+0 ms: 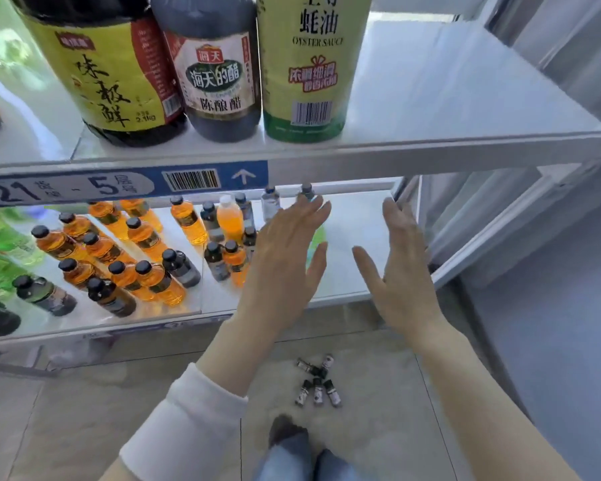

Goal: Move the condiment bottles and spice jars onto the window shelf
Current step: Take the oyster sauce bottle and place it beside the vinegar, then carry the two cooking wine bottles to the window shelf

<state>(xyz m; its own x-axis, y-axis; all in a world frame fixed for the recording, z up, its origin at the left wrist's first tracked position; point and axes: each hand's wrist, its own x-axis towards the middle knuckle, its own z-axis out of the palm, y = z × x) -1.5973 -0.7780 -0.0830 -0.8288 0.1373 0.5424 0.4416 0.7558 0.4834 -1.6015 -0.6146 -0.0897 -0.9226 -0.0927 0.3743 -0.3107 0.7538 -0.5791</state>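
hovering empty-handed, seemingly between loads | left hand (285, 251) and right hand (399, 269): fingers straight, slightly spread, holding nothing, before the lower shelf (354, 216) mid frame | spice jars (318, 383) clustered on the floor (84, 411), lower centre | next, likely: stoop, grip jars, lift them to the shelf's bare right part

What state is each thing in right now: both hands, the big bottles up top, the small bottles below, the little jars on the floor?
Left hand: open, holding nothing.
Right hand: open, holding nothing.
Yellow-labelled dark sauce jug: upright on upper metal shelf.
White-labelled dark vinegar bottle: upright, same shelf.
Green plastic oyster sauce bottle: upright, same shelf.
Small orange plastic bottles: standing, capped, lower shelf.
Small dark spice jars: clustered on floor, some lying down.
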